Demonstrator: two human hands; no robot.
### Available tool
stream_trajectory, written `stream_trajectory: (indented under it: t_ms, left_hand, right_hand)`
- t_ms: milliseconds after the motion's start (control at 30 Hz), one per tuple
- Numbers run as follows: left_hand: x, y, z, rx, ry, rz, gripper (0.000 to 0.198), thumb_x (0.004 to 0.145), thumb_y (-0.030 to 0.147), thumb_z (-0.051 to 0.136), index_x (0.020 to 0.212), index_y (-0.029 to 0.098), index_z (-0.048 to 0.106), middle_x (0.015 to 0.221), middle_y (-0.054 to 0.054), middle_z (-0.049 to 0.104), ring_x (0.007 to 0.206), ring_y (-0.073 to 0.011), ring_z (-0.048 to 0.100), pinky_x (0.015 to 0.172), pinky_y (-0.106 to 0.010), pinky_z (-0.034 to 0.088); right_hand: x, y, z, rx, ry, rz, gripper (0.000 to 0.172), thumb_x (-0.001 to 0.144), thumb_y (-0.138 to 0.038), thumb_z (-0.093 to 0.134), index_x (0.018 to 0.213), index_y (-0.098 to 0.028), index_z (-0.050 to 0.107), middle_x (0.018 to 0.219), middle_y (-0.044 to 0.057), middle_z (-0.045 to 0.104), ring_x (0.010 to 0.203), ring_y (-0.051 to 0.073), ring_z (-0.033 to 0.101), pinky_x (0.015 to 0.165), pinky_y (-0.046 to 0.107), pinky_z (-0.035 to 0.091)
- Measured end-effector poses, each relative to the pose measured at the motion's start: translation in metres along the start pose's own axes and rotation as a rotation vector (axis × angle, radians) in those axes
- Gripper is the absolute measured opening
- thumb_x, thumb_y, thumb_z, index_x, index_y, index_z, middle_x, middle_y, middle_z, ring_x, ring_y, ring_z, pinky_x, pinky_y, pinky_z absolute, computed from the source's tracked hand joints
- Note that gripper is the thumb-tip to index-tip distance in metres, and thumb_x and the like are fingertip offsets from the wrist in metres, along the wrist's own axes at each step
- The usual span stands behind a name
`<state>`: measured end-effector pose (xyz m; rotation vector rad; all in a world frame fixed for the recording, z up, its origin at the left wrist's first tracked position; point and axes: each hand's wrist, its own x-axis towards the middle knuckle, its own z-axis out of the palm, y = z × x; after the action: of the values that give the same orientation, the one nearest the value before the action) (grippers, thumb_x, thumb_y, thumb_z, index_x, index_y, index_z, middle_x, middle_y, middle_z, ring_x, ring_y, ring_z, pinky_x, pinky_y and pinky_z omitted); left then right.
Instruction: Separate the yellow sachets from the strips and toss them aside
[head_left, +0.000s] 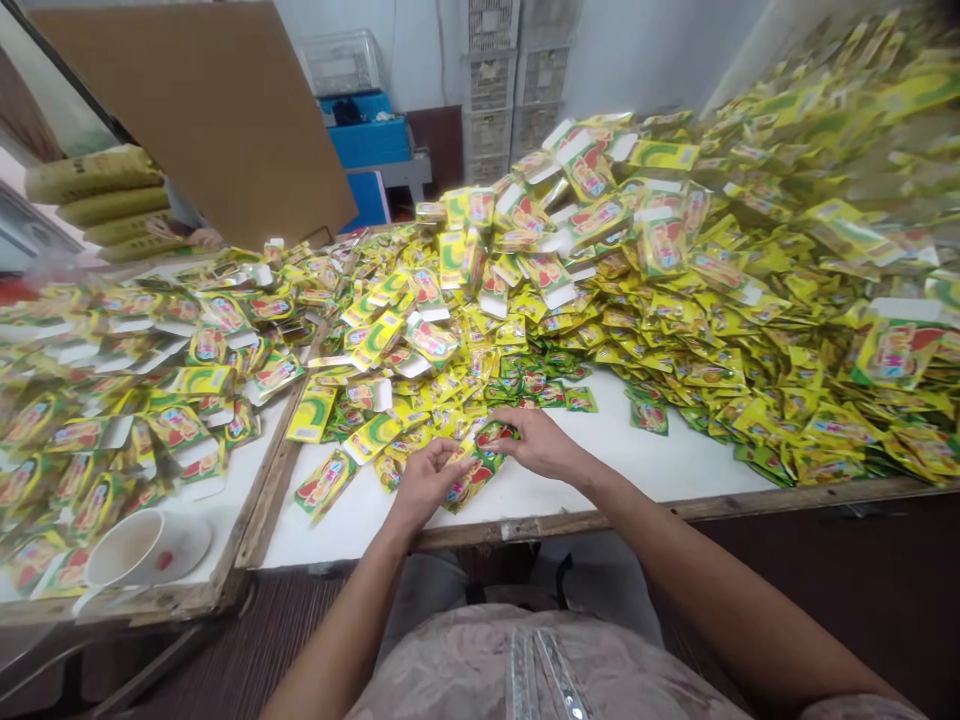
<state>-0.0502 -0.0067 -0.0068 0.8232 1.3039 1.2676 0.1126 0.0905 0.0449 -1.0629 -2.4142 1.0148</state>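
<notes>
My left hand [429, 484] is closed on a small green and yellow printed carton [471, 484], held at a tilt just over the table's front edge. At the carton's upper end, my right hand [536, 446] pinches a small green sachet [495, 436] with a red print. Whether the sachet is partly inside the carton, I cannot tell. Beyond my hands lies a heap of yellow and green sachets [697, 350]. Several printed cartons with white flaps [431, 340] rest on and beside it, and one carton [326, 484] lies left of my left hand.
A wooden strip [279, 465] divides the white tabletop [577, 490]. Many cartons [176, 420] cover the left section, where a white cup [142, 548] stands at the front. Behind are a large cardboard sheet [202, 110], stacked yellow sacks [112, 200], and part of another person's hand [205, 238].
</notes>
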Motion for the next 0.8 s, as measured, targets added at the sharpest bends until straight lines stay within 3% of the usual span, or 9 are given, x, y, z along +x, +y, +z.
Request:
stream_trajectory:
  t_ms: [167, 333, 500, 567, 667, 800]
  left_hand:
    - [0.000, -0.002, 0.001, -0.015, 0.032, -0.024, 0.045, 0.057, 0.046, 0.078, 0.081, 0.015, 0.058, 0.065, 0.002, 0.062, 0.058, -0.0102, 0.057, 0.057, -0.021, 0.042]
    - [-0.003, -0.008, -0.001, -0.019, 0.014, 0.030, 0.039, 0.064, 0.046, 0.074, 0.081, 0.014, 0.061, 0.068, 0.001, 0.063, 0.062, -0.0100, 0.056, 0.060, -0.021, 0.042]
    - [-0.004, -0.012, -0.002, -0.065, 0.014, 0.010, 0.038, 0.064, 0.043, 0.075, 0.085, 0.015, 0.062, 0.070, 0.002, 0.064, 0.062, -0.0091, 0.056, 0.062, -0.020, 0.042]
    - [-0.004, -0.012, -0.001, -0.097, 0.009, -0.006, 0.039, 0.063, 0.042, 0.076, 0.087, 0.015, 0.061, 0.071, 0.002, 0.065, 0.062, -0.0094, 0.057, 0.063, -0.021, 0.043]
    - [-0.005, -0.013, -0.001, -0.109, 0.022, -0.020, 0.042, 0.060, 0.043, 0.077, 0.087, 0.015, 0.061, 0.072, 0.001, 0.067, 0.065, -0.0115, 0.059, 0.066, -0.023, 0.045]
    - [-0.006, -0.015, -0.004, -0.102, 0.029, -0.037, 0.043, 0.061, 0.045, 0.076, 0.089, 0.015, 0.062, 0.079, -0.002, 0.069, 0.070, -0.0144, 0.062, 0.069, -0.025, 0.046]
  right_hand:
    - [-0.003, 0.002, 0.014, -0.042, 0.125, 0.062, 0.021, 0.071, -0.037, 0.069, 0.084, -0.020, 0.067, 0.073, 0.000, 0.065, 0.068, 0.017, 0.057, 0.061, 0.025, 0.039]
    - [-0.006, 0.007, 0.022, -0.077, 0.207, 0.054, 0.018, 0.067, -0.032, 0.074, 0.079, -0.019, 0.069, 0.081, 0.005, 0.066, 0.083, 0.022, 0.059, 0.071, 0.031, 0.043]
    - [-0.010, 0.006, 0.020, 0.011, 0.106, 0.010, 0.020, 0.074, -0.030, 0.068, 0.092, -0.020, 0.069, 0.084, 0.005, 0.069, 0.079, 0.019, 0.061, 0.072, 0.031, 0.043]
    - [-0.010, 0.005, 0.019, 0.046, 0.116, 0.011, 0.014, 0.078, -0.029, 0.063, 0.089, -0.021, 0.068, 0.083, 0.003, 0.069, 0.078, 0.018, 0.061, 0.073, 0.031, 0.042]
    - [-0.009, 0.004, 0.024, -0.012, 0.121, -0.014, 0.010, 0.081, -0.025, 0.060, 0.076, -0.020, 0.067, 0.090, 0.005, 0.070, 0.092, 0.021, 0.060, 0.083, 0.037, 0.037]
    - [-0.008, 0.006, 0.034, 0.002, 0.083, -0.002, 0.012, 0.078, -0.034, 0.065, 0.081, -0.023, 0.070, 0.106, 0.007, 0.068, 0.108, 0.025, 0.055, 0.091, 0.043, 0.032]
